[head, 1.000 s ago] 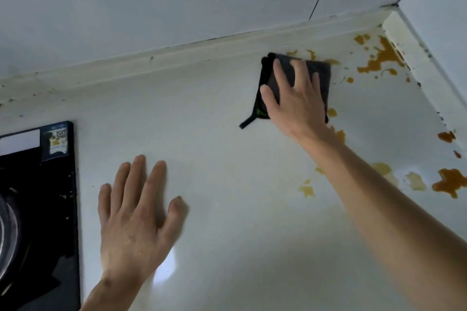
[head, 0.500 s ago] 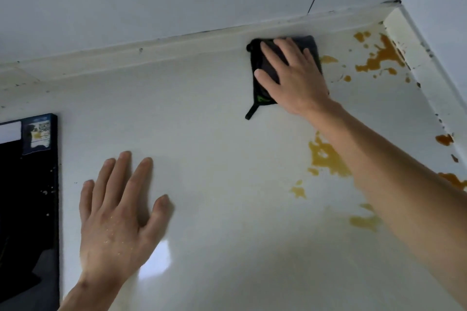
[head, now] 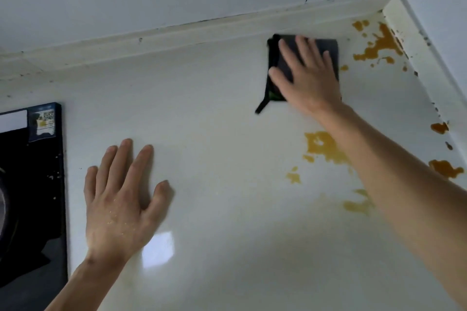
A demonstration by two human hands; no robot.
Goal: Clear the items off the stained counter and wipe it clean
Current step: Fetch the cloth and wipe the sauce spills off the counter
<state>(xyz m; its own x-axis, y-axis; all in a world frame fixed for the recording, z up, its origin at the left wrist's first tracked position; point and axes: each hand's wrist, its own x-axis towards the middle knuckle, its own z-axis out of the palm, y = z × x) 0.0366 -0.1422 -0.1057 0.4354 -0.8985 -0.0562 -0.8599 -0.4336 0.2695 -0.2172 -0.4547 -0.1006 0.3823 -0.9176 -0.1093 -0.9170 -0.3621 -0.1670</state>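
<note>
1. Sliding rightward since half a second ago, the dark cloth (head: 328, 49) now sits closer to the orange spill, and the stove edge shows more at 9 o'clock.
2. Right hand (head: 307, 76) lies flat on top of that cloth, fingers fanned out and pressing down, not pinching anything. Motion blur smears the fingertips, so their exact edges are hard to read.
3. Much of the cloth is hidden under the palm; a dark strap pokes out at its 7 o'clock corner, and a flash of green shows near it.
4. Cloth is up at 1 o'clock on the counter (head: 227, 121), just beside the back ledge.
5. Orange stains (head: 379, 45) spread at 2 o'clock by the corner, apart from the cloth; another patch (head: 322, 145) is partly covered by the right forearm.
6. Left hand (head: 121, 194) rests palm-down at 8 o'clock, fingers splayed on bare counter, holding nothing.
7. Black stove (head: 32, 184) is cut off at the left edge; its sticker is too small to read.
</note>
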